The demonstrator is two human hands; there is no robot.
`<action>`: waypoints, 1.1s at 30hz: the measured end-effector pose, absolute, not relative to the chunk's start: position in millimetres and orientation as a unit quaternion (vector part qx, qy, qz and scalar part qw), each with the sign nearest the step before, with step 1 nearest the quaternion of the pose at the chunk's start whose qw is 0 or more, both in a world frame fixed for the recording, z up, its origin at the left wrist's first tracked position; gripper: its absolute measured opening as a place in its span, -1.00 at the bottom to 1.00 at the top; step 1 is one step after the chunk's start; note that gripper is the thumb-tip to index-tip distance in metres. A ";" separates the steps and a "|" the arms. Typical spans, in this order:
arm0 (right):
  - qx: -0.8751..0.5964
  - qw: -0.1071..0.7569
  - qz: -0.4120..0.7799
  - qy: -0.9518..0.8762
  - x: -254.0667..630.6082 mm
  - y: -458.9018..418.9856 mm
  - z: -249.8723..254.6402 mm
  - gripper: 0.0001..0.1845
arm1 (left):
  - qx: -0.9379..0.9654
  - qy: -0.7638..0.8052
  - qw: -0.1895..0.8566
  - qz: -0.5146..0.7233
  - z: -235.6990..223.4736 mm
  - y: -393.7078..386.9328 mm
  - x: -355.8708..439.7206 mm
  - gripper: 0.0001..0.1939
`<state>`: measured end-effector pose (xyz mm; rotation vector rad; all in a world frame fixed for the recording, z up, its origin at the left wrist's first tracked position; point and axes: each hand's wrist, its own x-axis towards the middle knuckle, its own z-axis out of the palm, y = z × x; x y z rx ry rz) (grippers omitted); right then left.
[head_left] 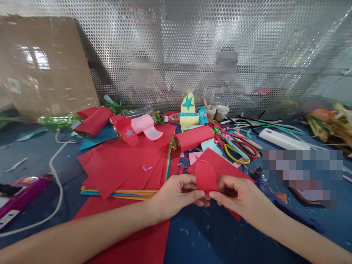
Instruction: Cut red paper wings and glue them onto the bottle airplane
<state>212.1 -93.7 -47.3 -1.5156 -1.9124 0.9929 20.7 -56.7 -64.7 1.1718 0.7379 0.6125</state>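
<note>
Between my two hands, a small red paper piece (205, 176) with a rounded top is held upright above the table. My left hand (184, 191) pinches its lower left edge, thumb in front and fingers behind. On the lower right corner, my right hand (230, 191) grips it between thumb and curled fingers. Just behind it lies a red paper sheet (220, 163). To the left is a stack of red sheets (123, 161) with other colours showing at its edge. A bottle wrapped in red paper (194, 139) lies beyond my hands.
Scissors (236, 152) with yellow and red handles lie among paper scraps. A white glue gun (284, 139) is at the right. Other wrapped bottles (95, 121) and a yellow paper shape with a star (188, 110) stand farther back. A purple power strip (26, 194) and white cord (56, 183) are left.
</note>
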 end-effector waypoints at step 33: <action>-0.537 0.360 0.319 -0.693 213.6 -93.9 -54.2 -0.90 | 0.534 0.298 0.709 0.351 -66.6 -57.7 19.4 -0.57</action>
